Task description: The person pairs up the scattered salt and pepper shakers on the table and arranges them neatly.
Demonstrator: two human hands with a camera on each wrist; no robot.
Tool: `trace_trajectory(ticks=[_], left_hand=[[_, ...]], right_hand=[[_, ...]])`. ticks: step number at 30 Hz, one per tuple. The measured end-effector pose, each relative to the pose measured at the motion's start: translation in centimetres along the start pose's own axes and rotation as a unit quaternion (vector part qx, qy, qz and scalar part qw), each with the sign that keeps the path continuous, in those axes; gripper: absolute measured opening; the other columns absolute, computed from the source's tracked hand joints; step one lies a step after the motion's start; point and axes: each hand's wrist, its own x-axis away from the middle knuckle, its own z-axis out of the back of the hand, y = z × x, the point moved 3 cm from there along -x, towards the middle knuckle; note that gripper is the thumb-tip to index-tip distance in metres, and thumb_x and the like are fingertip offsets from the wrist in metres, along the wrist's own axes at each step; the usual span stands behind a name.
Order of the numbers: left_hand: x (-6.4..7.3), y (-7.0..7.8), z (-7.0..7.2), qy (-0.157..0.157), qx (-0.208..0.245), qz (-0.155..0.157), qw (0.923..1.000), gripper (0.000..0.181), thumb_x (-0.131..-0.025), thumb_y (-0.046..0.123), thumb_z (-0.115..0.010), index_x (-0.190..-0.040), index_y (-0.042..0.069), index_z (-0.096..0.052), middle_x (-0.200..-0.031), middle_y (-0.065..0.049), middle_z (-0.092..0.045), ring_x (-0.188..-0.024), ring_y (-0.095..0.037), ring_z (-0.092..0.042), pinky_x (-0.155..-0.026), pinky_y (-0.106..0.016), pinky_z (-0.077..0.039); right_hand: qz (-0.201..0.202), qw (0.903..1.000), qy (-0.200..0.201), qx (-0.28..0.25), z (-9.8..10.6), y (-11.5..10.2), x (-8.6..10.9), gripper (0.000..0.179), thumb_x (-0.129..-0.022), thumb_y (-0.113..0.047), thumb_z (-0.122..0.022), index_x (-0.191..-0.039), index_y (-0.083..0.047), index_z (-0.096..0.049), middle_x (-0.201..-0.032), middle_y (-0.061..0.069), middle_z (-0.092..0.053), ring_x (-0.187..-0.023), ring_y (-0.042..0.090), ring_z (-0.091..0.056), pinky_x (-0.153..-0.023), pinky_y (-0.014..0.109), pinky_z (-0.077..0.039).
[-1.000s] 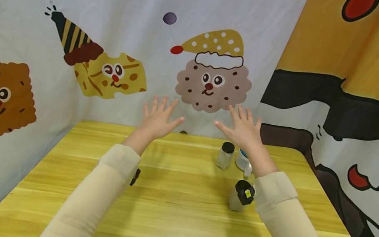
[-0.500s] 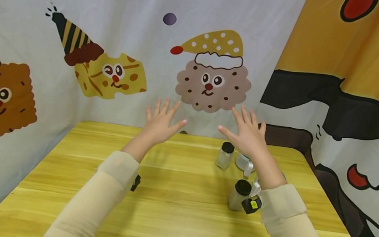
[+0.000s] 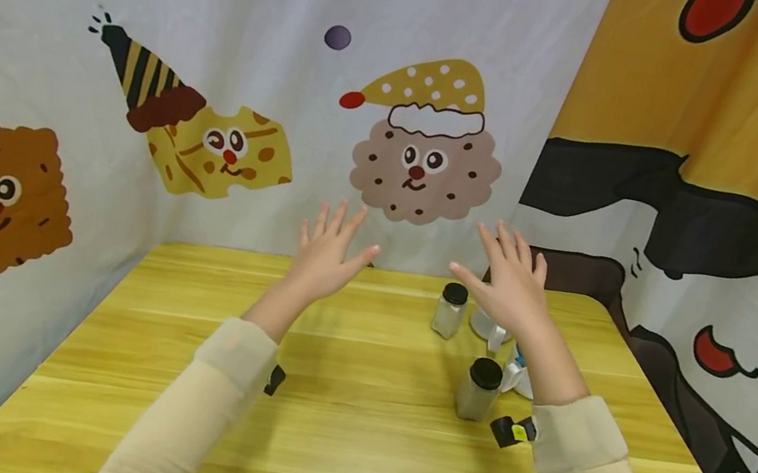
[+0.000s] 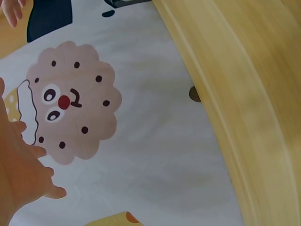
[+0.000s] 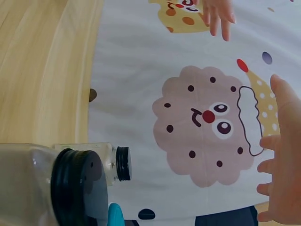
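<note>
My left hand (image 3: pixel 326 261) is held up above the table with its fingers spread and nothing in it. At the right, my right hand (image 3: pixel 512 290) is raised the same way, palm forward and holding nothing. Below it stand two clear jars with black lids: a nearer jar (image 3: pixel 478 391) and a farther jar (image 3: pixel 448 313). A white cup (image 3: pixel 488 329) is beside the farther jar, partly behind the right hand. Another white cup (image 3: pixel 518 378) with something blue in it is partly hidden by the right forearm. Both jars also show in the right wrist view, near jar lid (image 5: pixel 77 188) foremost.
The wooden table (image 3: pixel 341 450) ends at a curtain (image 3: pixel 267 5) printed with cartoon cookies and cheese. Small black wrist cameras show under each sleeve, such as the right camera (image 3: pixel 510 431).
Both hands have shifted slightly to the right and a little lower, fingers still spread. The right forearm has moved off the nearer jar, and the cup behind it now shows more.
</note>
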Motion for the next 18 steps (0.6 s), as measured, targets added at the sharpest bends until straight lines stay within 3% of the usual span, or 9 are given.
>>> trace_trajectory(ticks=[18], left_hand=[[2.0,1.7,-1.8,0.03,0.085,-0.04,0.9951,0.072,-0.096,0.061,-0.036,-0.155,0.024,-0.016,-0.159,-0.007,-0.002,-0.143,-0.028,0.008,-0.109,-0.058,0.006]], right_hand=[[-0.01,0.9971,0.052,-0.054,0.1,2.4,3.6,0.084,-0.092,-0.059,-0.051,-0.155,-0.019,-0.013,-0.159,0.015,-0.006,-0.143,0.034,0.003,-0.106,0.062,0.007]])
